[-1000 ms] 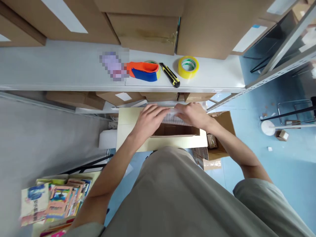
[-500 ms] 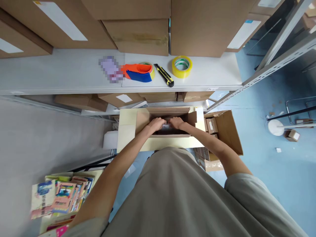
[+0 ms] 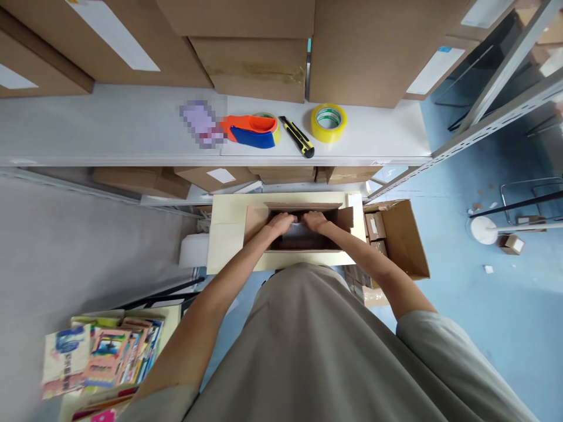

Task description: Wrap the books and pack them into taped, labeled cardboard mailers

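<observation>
In the open box (image 3: 303, 234), both hands press a clear pack (image 3: 301, 224) w/ fingers curled on it: left hand (image 3: 281, 223), right hand (image 3: 315, 220). Best kept flat, pushed down evenly.

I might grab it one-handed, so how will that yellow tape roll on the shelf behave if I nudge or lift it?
The tape roll lies flat on the shelf, so a nudge probably slides it, not rolls it. It looks like a stiff ring, likely light. Stood on edge, it could roll off.

Open brown cardboard box (image 3: 255, 218), upright, perhaps a clear-wrapped item (image 3: 301, 223) inside
</observation>
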{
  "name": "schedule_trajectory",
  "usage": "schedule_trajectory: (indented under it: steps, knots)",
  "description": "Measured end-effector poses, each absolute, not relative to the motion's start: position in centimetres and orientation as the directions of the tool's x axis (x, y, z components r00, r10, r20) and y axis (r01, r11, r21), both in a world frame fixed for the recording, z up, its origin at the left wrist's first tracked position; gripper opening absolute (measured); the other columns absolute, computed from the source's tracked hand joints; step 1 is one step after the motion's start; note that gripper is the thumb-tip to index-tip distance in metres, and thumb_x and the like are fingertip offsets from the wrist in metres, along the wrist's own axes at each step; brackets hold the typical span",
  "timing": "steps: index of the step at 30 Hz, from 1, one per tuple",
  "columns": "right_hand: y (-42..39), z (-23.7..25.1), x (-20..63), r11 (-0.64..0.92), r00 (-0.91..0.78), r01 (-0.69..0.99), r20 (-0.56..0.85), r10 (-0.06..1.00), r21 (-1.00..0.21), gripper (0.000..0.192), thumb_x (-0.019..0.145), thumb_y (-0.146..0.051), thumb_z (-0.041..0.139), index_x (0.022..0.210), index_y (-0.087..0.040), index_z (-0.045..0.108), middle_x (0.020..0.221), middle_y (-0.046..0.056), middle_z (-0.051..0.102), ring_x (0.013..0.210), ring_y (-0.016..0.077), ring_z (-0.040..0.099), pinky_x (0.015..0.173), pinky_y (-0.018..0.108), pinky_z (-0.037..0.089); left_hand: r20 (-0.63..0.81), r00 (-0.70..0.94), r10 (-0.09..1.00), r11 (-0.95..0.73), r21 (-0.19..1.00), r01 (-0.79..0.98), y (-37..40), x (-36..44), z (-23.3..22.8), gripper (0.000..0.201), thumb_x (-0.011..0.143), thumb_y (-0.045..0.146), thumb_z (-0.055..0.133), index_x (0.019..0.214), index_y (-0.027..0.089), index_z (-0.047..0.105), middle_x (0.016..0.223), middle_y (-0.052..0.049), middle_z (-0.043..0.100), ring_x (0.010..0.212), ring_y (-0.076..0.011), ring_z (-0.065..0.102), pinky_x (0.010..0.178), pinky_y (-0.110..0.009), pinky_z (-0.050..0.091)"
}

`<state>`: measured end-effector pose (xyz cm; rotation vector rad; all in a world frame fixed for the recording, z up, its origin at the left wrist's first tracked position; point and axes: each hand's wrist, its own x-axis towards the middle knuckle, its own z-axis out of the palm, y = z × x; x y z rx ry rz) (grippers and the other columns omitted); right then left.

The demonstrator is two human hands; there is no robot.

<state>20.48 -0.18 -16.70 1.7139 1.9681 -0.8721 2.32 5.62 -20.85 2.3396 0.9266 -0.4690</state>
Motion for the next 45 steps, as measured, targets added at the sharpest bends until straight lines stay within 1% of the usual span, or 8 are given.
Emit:
schedule_trajectory:
  steps: [10,15,18,22,29,33,38,45]
  knots:
    - [-7.6,-12.1,24.1,0.01,-0.143,0.964,-0.487,0.862,-0.265,0.043,0.116,-0.017,0.06,0.157,-0.01,0.072,0.168,0.024,0.068,0.155,0.0339,0.068,0.132,0.046,0.052,-0.337,0.779,0.529,-0.625,0.467,0.626,1.8,-1.8,-19.1,0.052,0.105,0.021,0.066,0.155,0.011,0.075,0.181,-0.023,0.053,0.172,-0.0361,0.049,0.144,-0.051,0.04]
    - [-16.2,-10.9,30.8,-0.228,0.286,0.829,0.037,0.958,-0.511,0.041,0.12,-0.033,0.05,0.148,-0.022,0.078,0.149,0.018,0.079,0.142,0.033,0.074,0.125,0.055,0.06,-0.039,0.562,0.826,-0.45,0.555,0.699,-0.3,-10.3,-16.0,0.061,0.105,0.036,0.075,0.164,0.025,0.065,0.184,-0.013,0.052,0.177,-0.0374,0.039,0.146,-0.062,0.035]
    - [-19.8,-12.3,33.3,-0.412,0.451,0.713,-0.079,0.889,-0.567,0.044,0.112,-0.041,0.061,0.147,-0.02,0.078,0.138,0.02,0.081,0.113,0.0339,0.082,0.103,0.056,0.071,-0.091,0.323,0.942,-0.217,0.571,0.792,-1.3,-14.1,-15.5,0.103,0.089,0.042,0.094,0.177,0.02,0.046,0.183,-0.023,0.048,0.172,-0.045,0.044,0.141,-0.065,0.041]
    - [-20.9,-13.9,33.3,-0.392,0.284,0.596,-0.273,0.919,-0.701,0.056,0.106,-0.044,0.071,0.158,-0.025,0.072,0.146,0.017,0.077,0.106,0.029,0.083,0.089,0.048,0.075,-0.199,0.33,0.923,-0.149,0.607,0.781,-3.1,-15.1,-15.5,0.096,0.087,0.046,0.096,0.169,0.023,0.053,0.16,-0.019,0.068,0.153,-0.0425,0.063,0.131,-0.062,0.053]
    - [-17.8,-13.9,28.7,-0.277,0.077,0.762,-0.343,0.936,-0.585,0.049,0.113,-0.042,0.066,0.162,-0.034,0.072,0.156,0.012,0.068,0.105,0.0262,0.081,0.1,0.049,0.074,-0.291,0.61,0.737,-0.307,0.66,0.686,-5.5,-11.2,-14.3,0.083,0.091,0.053,0.095,0.165,0.034,0.063,0.161,-0.01,0.072,0.155,-0.0374,0.064,0.132,-0.052,0.054]
    - [-17.2,-13.7,28.1,-0.202,-0.001,0.853,-0.39,0.921,-0.481,0.049,0.117,-0.049,0.06,0.159,-0.028,0.073,0.161,0.017,0.063,0.136,0.0361,0.073,0.113,0.054,0.069,-0.363,0.69,0.626,-0.362,0.649,0.67,-5.6,-10.0,-15.2,0.089,0.087,0.062,0.098,0.163,0.026,0.067,0.171,-0.014,0.066,0.164,-0.04,0.057,0.139,-0.05,0.046]
    - [-18.3,-13.9,30.4,-0.203,-0.113,0.734,-0.412,0.904,-0.648,0.061,0.114,-0.063,0.064,0.165,-0.03,0.066,0.172,0.015,0.061,0.154,0.038,0.064,0.127,0.06,0.059,-0.325,0.528,0.784,-0.245,0.621,0.745,-4.5,-9.2,-17.2,0.092,0.1,0.054,0.089,0.176,0.024,0.048,0.158,-0.017,0.075,0.146,-0.0371,0.074,0.125,-0.047,0.059]
    - [-17.1,-16.3,30.1,-0.417,0.299,0.698,-0.293,0.908,-0.582,0.102,0.105,-0.042,0.068,0.19,-0.021,0.016,0.172,0.027,0.053,0.126,0.0357,0.078,0.097,0.055,0.074,-0.034,0.495,0.868,-0.386,0.58,0.717,-0.4,-6.9,-18.0,0.146,0.088,0.044,0.103,0.188,0.014,0.0,0.193,-0.034,0.018,0.182,-0.0471,0.025,0.147,-0.058,0.034]
